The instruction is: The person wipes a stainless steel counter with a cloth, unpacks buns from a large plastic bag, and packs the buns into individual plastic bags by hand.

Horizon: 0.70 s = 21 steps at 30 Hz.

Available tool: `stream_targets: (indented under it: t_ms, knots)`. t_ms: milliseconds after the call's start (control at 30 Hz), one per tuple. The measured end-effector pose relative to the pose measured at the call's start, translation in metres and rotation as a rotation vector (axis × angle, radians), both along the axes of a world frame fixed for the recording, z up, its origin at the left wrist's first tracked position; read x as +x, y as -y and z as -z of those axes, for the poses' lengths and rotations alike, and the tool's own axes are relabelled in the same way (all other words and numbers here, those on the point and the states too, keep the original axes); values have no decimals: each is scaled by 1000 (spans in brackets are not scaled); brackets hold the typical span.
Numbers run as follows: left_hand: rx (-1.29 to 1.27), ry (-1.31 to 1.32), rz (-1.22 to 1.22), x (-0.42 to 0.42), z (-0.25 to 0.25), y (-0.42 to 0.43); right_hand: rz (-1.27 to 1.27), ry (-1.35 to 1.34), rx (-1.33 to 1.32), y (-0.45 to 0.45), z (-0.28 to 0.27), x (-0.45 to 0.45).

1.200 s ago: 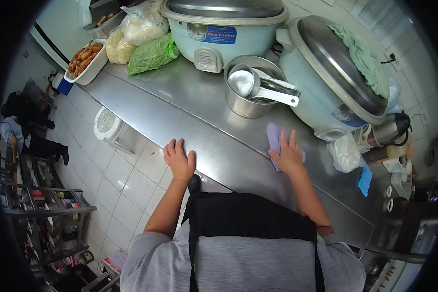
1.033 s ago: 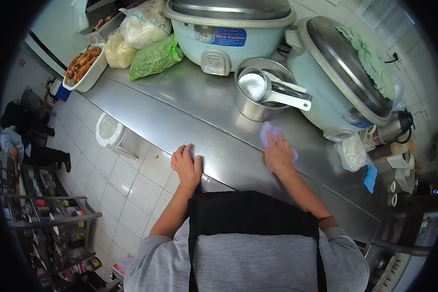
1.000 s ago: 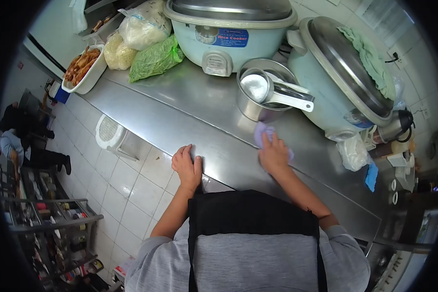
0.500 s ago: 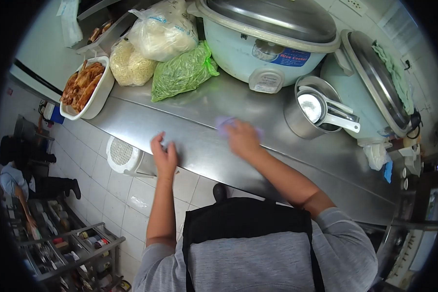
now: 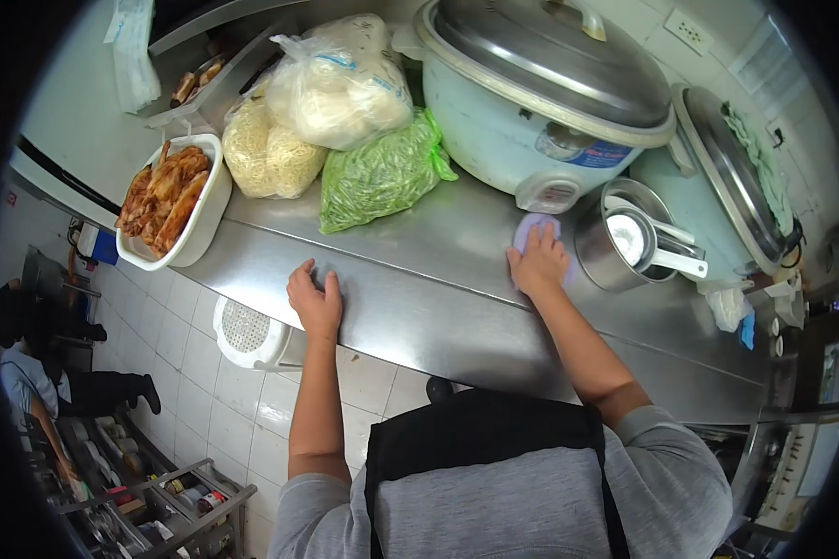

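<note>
My right hand (image 5: pixel 539 264) presses a purple cloth (image 5: pixel 532 227) down on the stainless steel counter (image 5: pixel 419 298), its fingers spread over the top. The cloth lies just left of a metal pot (image 5: pixel 595 244) holding white-handled scoops (image 5: pixel 657 247), in front of the large rice cooker (image 5: pixel 494 121). Part of the cloth is hidden under the palm. My left hand (image 5: pixel 317 298) is at the counter's front edge with thumb and fingers apart and nothing in it. Nearest beyond it is a bag of green vegetables (image 5: pixel 378 177).
Bags of pale food (image 5: pixel 275 149) and a white tub of browned meat (image 5: pixel 200 224) stand at the back left. A second cooker (image 5: pixel 699 177) is at the right. Below the counter is a white stool (image 5: pixel 247 334). Another person (image 5: pixel 33 373) is by a rack at the far left.
My right hand has slid the purple cloth right and toward the pot. My left hand stays near the counter's edge. The whole view has shifted slightly.
</note>
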<state>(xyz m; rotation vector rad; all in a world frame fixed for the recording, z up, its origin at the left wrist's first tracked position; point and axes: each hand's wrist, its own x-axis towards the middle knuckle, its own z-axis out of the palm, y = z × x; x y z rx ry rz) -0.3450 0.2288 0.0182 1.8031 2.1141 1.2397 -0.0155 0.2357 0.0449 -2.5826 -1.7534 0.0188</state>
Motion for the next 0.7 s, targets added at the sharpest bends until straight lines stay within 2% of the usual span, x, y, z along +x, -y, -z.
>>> stream_targets:
  t_ms: [33,100,200,367,433,467,500,533,567,633,700]
  knots:
    - [0,-3,-8,0,0,0,-8,-3,0,-10,4,-8]
    - [-2,23,-6,0,-1,-1,-226,-27,79,-39,7,-23]
    - [17,57,3,-2,-1,-3,-311,-56,106,-68,4,-49]
    - [55,123,-1,-7,2,-4,-568,-125,204,-48,23,-121]
    - [123,414,4,-11,12,-6,-992,-47,212,9,10,-164]
    - [128,412,13,-12,14,-6,-1334,-374,293,34,26,-173]
    - [142,562,35,-14,15,-5,-1561,-501,-48,57,16,-183]
    - [153,712,61,-15,16,-5,-1674,-802,-349,77,15,-188]
    - [157,707,75,-17,18,-3,-1668,-800,-333,78,6,-186]
    - [138,663,99,-22,21,-3,-1674,-1238,-297,77,-19,-174]
    - [133,653,93,-20,22,-3,-1332,-1053,-236,37,-50,-147]
